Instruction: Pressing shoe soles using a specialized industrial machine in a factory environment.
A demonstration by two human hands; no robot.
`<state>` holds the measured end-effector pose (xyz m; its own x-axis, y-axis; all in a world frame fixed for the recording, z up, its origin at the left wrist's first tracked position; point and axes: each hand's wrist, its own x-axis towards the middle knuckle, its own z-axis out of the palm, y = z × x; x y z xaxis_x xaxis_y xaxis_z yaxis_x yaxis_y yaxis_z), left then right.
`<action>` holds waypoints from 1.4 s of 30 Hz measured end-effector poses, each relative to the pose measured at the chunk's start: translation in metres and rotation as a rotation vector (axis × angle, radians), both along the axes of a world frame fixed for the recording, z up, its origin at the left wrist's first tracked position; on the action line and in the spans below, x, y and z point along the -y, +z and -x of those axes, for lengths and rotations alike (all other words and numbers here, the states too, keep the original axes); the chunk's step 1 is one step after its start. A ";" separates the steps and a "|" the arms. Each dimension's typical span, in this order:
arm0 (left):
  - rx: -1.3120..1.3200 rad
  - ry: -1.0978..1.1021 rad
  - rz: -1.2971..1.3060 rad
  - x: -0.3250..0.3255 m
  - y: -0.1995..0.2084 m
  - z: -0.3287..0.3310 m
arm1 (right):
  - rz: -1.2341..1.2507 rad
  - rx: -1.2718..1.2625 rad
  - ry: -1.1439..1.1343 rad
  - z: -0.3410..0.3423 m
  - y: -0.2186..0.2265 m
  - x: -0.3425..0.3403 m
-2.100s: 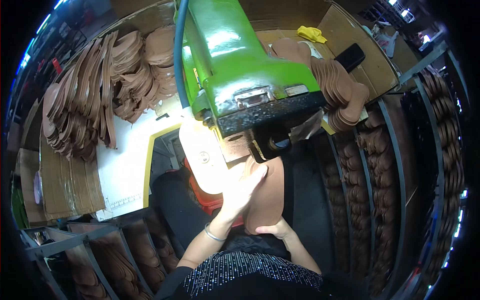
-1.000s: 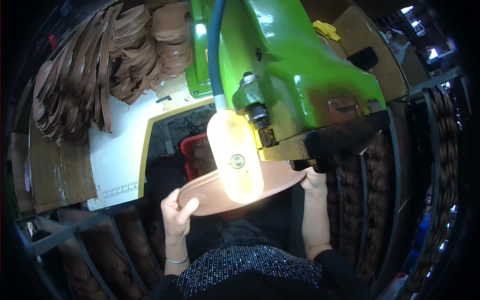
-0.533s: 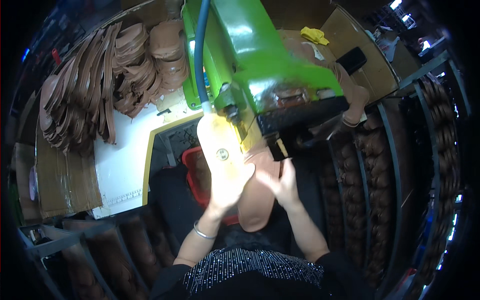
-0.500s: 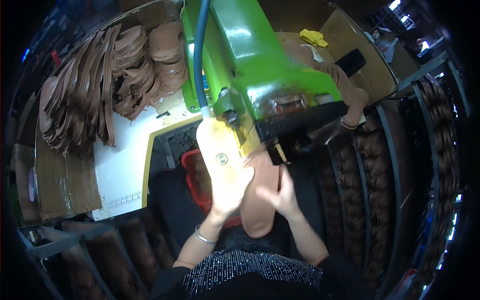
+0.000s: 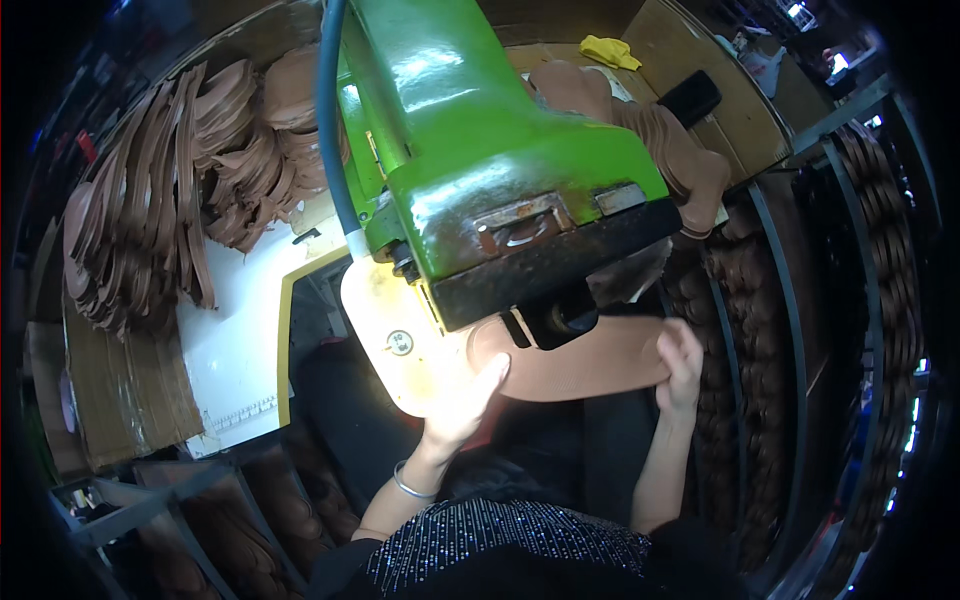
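A pinkish-brown shoe sole (image 5: 590, 362) lies sideways beneath the black head of a green machine (image 5: 500, 160). One end sits on a brightly lit, cream rounded plate (image 5: 375, 320). At that left end, my left hand (image 5: 455, 405) holds the sole's near edge, thumb on top; glare washes out its other fingers. My right hand (image 5: 682, 368) grips the opposite end, fingers curled over it. A dark foot-like part (image 5: 560, 325) of the machine comes down at the sole's far edge, and whether it presses on the sole is hidden.
Stacked brown soles (image 5: 140, 200) fill the white table's (image 5: 225, 340) far left. More soles (image 5: 665, 150) lie behind the machine, near a cardboard box (image 5: 740, 110) and a yellow cloth (image 5: 610, 52). Metal racks (image 5: 780, 290) of soles stand at right. A blue-grey hose (image 5: 328, 120) hangs beside the machine.
The sole has swung from pointing toward me to lying crosswise, its near end moving right. My right hand has moved right and closed on that end; my left hand stays at the other.
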<state>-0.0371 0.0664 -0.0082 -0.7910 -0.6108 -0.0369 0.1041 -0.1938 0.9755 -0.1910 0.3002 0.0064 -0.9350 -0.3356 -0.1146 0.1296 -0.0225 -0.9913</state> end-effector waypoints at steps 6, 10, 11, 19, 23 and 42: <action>-0.041 0.024 -0.017 0.003 -0.010 -0.006 | 0.071 -0.079 0.102 0.055 0.017 0.052; -0.097 -0.064 -0.051 0.030 -0.011 -0.023 | 0.202 -0.053 0.232 0.050 0.015 0.083; -0.123 0.011 0.039 0.039 -0.019 -0.026 | 0.232 -0.029 0.237 0.045 0.012 0.093; -0.014 0.084 -0.051 0.098 0.009 -0.072 | 0.320 -0.102 0.322 -0.010 -0.024 0.123; 0.041 0.183 -0.058 0.114 0.008 -0.105 | 0.171 -0.307 0.426 -0.040 -0.007 0.145; 0.348 0.034 0.454 0.023 -0.019 -0.081 | 0.075 -0.275 0.440 -0.024 -0.007 0.122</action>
